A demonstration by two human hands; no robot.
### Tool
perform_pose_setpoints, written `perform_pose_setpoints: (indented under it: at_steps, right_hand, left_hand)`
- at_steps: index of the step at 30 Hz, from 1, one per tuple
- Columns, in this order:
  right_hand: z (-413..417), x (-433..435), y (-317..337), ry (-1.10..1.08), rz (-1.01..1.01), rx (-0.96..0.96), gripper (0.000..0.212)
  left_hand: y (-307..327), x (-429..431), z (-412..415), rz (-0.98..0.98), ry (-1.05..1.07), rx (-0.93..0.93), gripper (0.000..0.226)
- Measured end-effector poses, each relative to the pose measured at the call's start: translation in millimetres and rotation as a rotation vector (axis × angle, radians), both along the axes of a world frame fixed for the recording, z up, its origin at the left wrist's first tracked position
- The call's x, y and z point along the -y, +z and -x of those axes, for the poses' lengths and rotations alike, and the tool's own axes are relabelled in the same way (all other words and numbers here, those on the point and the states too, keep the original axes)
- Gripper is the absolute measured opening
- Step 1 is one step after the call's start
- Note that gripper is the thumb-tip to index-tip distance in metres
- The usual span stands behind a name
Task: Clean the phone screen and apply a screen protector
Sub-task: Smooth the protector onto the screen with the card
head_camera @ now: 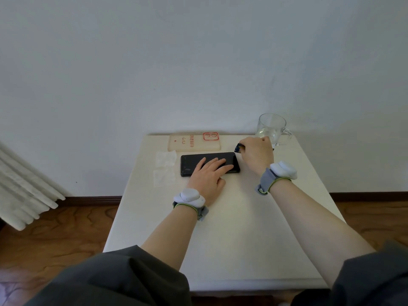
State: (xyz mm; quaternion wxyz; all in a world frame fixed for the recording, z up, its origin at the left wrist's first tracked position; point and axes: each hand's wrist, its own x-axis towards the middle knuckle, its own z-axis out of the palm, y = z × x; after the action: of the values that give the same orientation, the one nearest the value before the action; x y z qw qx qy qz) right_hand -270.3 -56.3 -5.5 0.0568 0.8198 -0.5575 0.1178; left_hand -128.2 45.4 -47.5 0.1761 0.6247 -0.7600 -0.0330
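A black phone lies flat, long side toward me, on the white table. My left hand rests on it with straight fingers spread over the right half of the screen. Just past the phone's right end, my right hand pinches a small dark blue piece, held slightly above the table. Behind the phone lies a cream screen-protector package with red print. Two crumpled white wipes lie left of the phone.
A clear glass mug with a little water stands at the table's back right corner, close behind my right hand. The table stands against a white wall. A white radiator is at the left above the wooden floor.
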Motion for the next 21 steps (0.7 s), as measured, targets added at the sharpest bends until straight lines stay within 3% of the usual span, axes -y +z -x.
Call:
perform_pose_setpoints:
  at_steps: [15, 21]
  right_hand:
    - [-12.0, 0.4, -7.4, 0.043, -0.013, -0.086, 0.028]
    - [-4.2, 6.8, -8.4, 0.0, 0.0, -0.015, 0.03]
  left_hand:
    - [-1.3, -0.4, 0.9, 0.015, -0.004, -0.013, 0.05]
    - [0.7, -0.6, 0.6, -0.005, -0.005, -0.01, 0.049]
